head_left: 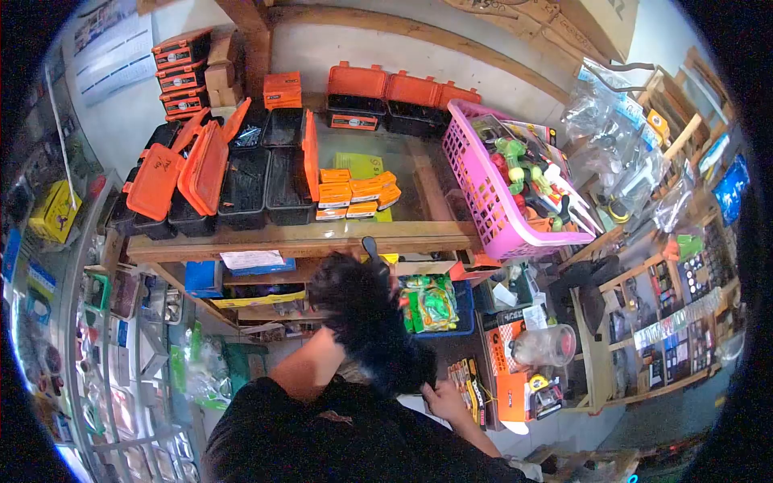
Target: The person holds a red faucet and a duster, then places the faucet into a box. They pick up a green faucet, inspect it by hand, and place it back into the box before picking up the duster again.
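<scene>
A black fluffy duster (366,322) stands slantwise before my chest, with a dark rounded handle end (369,246) sticking up at its top near the shelf edge. My left forearm reaches up to it from the left; the feathery bulk covers my left hand, so its fingers do not show. Close by the duster's lower end is my right hand (443,400), its fingers closed. What they hold is hard to make out; a pale flat piece (419,405) shows beside them.
A wooden-edged glass counter (306,241) carries black bins with orange lids (205,169), small orange boxes (354,191) and a pink basket (491,193) of tools. Below are green packets (431,304) in a blue tray and a clear jar (547,346). Glass shelving (153,354) stands at left.
</scene>
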